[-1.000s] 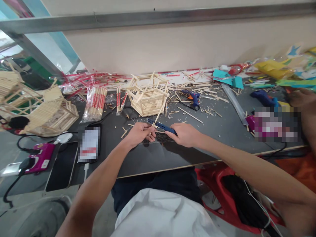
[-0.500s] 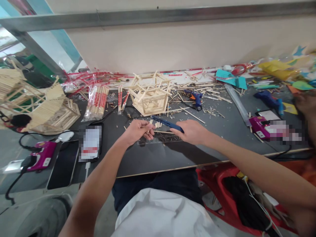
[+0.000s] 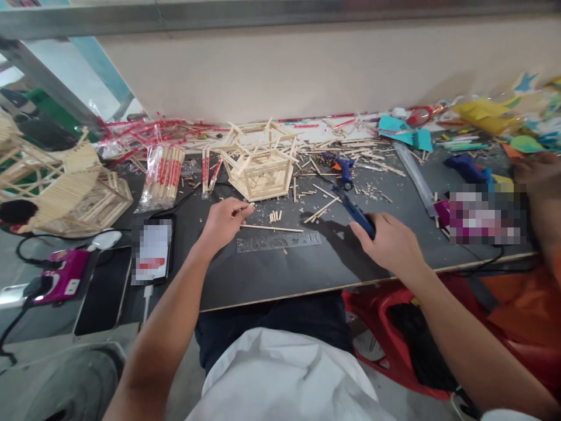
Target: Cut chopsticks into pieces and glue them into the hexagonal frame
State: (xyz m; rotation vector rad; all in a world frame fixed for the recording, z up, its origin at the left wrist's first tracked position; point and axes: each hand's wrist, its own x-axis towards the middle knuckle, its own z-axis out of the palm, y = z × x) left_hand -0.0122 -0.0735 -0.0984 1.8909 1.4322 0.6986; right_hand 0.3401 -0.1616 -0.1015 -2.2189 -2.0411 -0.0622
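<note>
My left hand point(image 3: 224, 223) is pinched closed above the dark table, with the pale end of a short wooden stick piece point(image 3: 251, 205) showing at its fingertips. My right hand point(image 3: 392, 244) grips blue-handled pliers point(image 3: 357, 215), their jaws pointing up and left over the table. Between the hands lie several short cut stick pieces point(image 3: 276, 217) in a row. A long thin stick point(image 3: 274, 228) rests just behind a clear ruler point(image 3: 279, 241). Beyond them stands a six-sided frame built of wooden sticks point(image 3: 263, 182).
A blue glue gun point(image 3: 344, 166) sits among loose sticks and scraps. At left are bagged chopsticks point(image 3: 164, 175), a larger stick model point(image 3: 83, 193), two phones point(image 3: 153, 248) and a purple power strip point(image 3: 65, 275). Another person's hand point(image 3: 537, 175) is at far right.
My right hand and the pliers have moved right, away from my left hand. The left hand has shifted slightly left and up, uncovering the ruler and the long stick.
</note>
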